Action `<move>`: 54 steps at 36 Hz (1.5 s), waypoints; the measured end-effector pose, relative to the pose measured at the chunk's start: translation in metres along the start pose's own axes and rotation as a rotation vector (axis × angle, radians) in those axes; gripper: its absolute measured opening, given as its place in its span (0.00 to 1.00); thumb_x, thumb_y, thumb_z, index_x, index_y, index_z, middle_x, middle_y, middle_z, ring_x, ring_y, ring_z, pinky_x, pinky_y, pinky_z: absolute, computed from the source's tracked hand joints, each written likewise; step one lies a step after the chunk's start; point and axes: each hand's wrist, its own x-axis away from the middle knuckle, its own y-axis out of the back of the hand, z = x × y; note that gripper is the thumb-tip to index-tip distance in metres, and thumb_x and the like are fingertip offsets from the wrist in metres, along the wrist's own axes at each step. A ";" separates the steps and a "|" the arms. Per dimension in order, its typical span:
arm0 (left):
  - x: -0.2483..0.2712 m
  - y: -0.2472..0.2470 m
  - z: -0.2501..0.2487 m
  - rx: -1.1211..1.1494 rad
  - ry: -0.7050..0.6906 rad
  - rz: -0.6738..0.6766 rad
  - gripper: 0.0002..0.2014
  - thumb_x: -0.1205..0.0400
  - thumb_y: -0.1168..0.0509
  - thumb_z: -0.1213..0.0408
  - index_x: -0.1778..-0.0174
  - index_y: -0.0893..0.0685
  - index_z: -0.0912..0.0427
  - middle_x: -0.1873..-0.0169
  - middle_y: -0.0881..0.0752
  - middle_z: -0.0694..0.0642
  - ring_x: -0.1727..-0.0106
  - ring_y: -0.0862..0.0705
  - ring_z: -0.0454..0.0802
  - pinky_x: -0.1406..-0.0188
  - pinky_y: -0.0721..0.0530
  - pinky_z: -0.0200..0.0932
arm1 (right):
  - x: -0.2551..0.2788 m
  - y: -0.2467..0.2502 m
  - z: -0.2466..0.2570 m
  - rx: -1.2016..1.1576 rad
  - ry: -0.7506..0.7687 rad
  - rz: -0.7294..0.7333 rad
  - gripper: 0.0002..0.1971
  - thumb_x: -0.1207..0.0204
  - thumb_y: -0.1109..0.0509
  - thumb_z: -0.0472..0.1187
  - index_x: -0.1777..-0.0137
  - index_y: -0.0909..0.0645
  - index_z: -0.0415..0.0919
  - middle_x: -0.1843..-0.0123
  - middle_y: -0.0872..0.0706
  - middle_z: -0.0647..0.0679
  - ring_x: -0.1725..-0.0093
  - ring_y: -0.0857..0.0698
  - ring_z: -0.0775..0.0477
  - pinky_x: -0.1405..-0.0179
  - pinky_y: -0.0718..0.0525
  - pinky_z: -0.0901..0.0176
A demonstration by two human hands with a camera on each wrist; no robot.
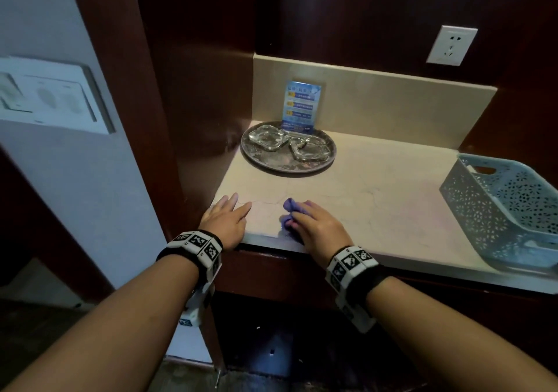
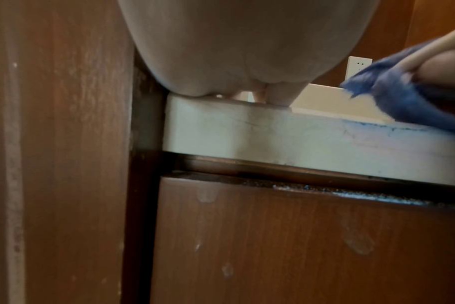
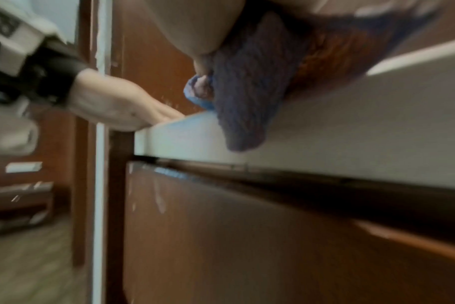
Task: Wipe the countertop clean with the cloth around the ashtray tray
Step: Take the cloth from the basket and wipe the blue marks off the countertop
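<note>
- Two hands on the counter front edge, apart w/ a bare gap btwn them. Left hand lies flat, fingers straight, palm down at the 9 o'clock corner. Right hand is curled round a bunched blue cloth, just at 3 o'clock of the left.
- Cloth sits on the counter's front lip; right wrist view shows a tail of it hanging over the edge face.
- Step, prob.: wiping the front strip, left hand bracing.
- Risk 1: a stroke carried toward 12 o'clock could hit the round metal tray & its two glass ashtrays. Glass likely slides on metal, and the sign card standing at the tray's back could tip.
- Risk 2: a wide sweep toward 3 o'clock meets the blue basket, near the front edge. It looks like light plastic, so a shove might push it off.
- Risk 3: a bunched cloth gives little contact, so streaks or missed spots are likely.
- Risk 4: the left palm covers the corner, so that patch goes unwiped unless the hand lifts.
</note>
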 end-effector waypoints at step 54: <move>0.000 0.005 -0.002 -0.021 -0.022 0.021 0.25 0.13 0.56 0.56 0.17 0.45 0.43 0.15 0.50 0.54 0.15 0.51 0.56 0.16 0.49 0.50 | 0.035 0.036 0.032 0.132 -0.507 0.164 0.12 0.26 0.40 0.40 0.61 0.15 0.39 0.42 0.12 0.48 0.51 0.14 0.40 0.54 0.15 0.55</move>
